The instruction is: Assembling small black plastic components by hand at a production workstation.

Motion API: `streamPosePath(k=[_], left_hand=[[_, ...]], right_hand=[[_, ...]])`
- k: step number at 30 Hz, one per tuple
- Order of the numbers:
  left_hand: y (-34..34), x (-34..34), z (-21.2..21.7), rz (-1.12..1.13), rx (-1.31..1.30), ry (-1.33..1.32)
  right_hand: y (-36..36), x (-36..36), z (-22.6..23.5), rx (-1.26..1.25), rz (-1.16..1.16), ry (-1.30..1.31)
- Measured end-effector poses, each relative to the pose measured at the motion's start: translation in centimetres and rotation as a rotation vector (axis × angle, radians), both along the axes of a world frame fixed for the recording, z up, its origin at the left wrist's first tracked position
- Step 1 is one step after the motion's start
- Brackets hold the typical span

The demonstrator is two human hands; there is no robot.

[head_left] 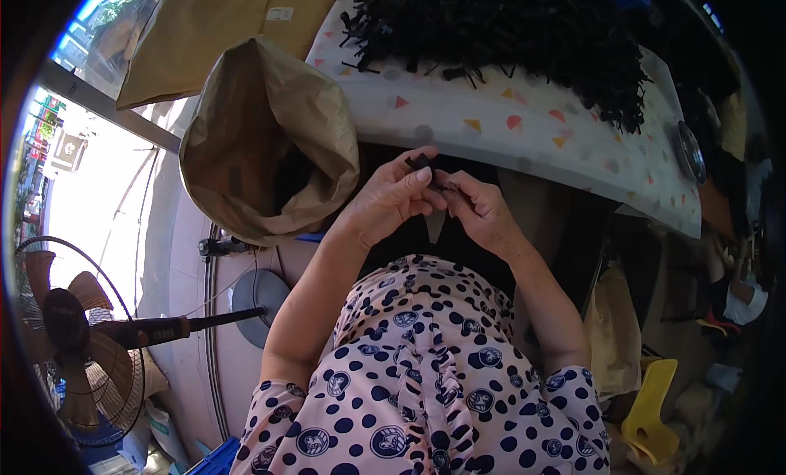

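My left hand (pixel 391 198) and my right hand (pixel 480 211) meet in front of my chest, just below the table's near edge. Between the fingertips of both hands sits a small black plastic part (pixel 422 162); most of it is hidden by my fingers. On the table above lies a big heap of the same black plastic parts (pixel 508 33), spread over a white cloth with coloured triangles (pixel 508 127). An open brown paper sack (pixel 262 139) stands to the left of my left hand, its inside dark.
A standing fan (pixel 78 336) with a long pole is at the lower left beside a round grey base (pixel 258 295). Brown bags (pixel 205 25) lie at the upper left. A yellow object (pixel 651 409) and clutter fill the lower right.
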State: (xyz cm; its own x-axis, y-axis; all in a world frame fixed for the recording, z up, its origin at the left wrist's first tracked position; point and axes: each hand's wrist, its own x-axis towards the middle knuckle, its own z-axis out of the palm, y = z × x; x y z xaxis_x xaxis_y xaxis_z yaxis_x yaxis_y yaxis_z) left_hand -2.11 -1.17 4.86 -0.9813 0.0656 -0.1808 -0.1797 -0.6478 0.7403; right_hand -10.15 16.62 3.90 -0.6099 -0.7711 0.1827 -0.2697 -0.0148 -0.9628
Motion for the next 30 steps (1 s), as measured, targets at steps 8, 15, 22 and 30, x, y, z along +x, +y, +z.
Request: streamPosePath(k=[8, 15, 22, 30], left_hand=[[2.4, 3.2, -1.4, 0.061, 0.024, -0.017], [4.1, 4.3, -1.3, 0.175, -0.529, -0.001], [5.0, 4.7, -1.1, 0.183, -0.89, 0.053], [4.9, 4.7, -0.9, 0.164, -1.26, 0.075]], right_hand=[[2.6, 3.8, -2.5, 0.033, 0.003, 0.048], [2.4, 5.9, -0.9, 0.001, -0.251, -0.015], [1.3, 6.6, -0.7, 0.064, -0.133, -0.064], [1.2, 6.8, -1.2, 0.13, -0.138, -0.08]])
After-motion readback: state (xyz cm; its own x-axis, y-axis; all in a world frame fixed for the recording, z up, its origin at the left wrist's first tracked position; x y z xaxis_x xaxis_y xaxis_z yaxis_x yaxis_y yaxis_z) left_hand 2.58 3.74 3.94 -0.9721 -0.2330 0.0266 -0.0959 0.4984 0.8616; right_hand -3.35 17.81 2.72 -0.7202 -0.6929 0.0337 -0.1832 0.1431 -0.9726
